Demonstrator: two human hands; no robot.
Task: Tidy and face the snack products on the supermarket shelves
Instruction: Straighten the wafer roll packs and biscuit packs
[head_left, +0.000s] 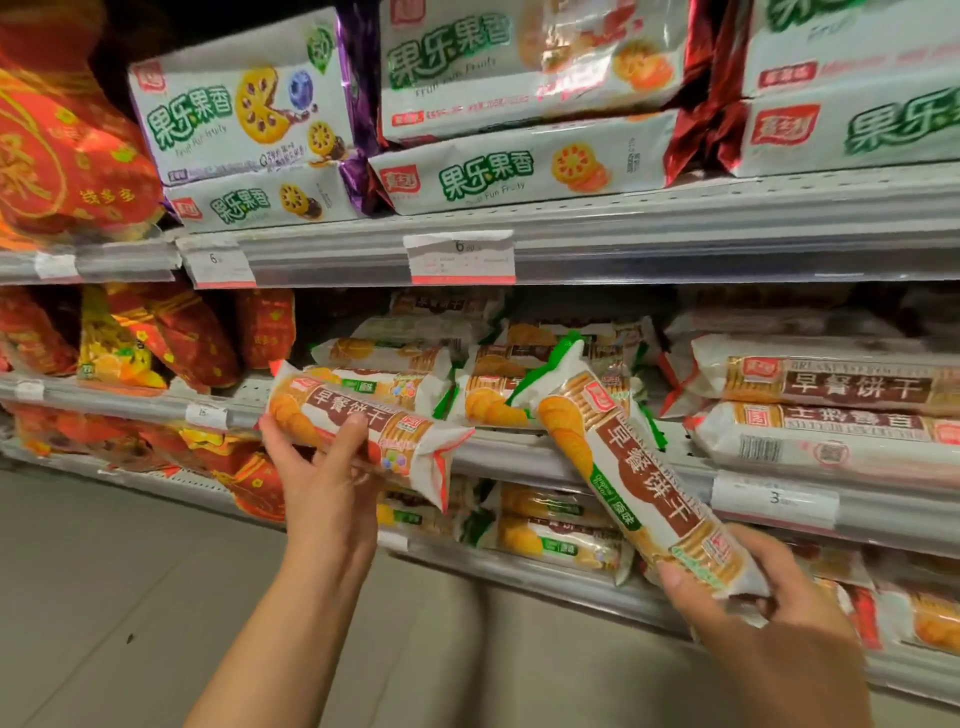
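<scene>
Gripping one biscuit roll each, the left hand (327, 483) holds the orange-trimmed roll (363, 421), the right hand (769, 608) the green-trimmed roll (639, 483).

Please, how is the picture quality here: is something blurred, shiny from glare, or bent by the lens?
Head view: wide-angle lens bows the shelf edge; glare on the white biscuit packs up top; corners smear; price tag print is unreadable; both hands, left hand and right hand, and their biscuit rolls are fairly sharp.

Two tilted biscuit rolls (363, 421) (644, 488) before middle shelf (571, 457).
</scene>
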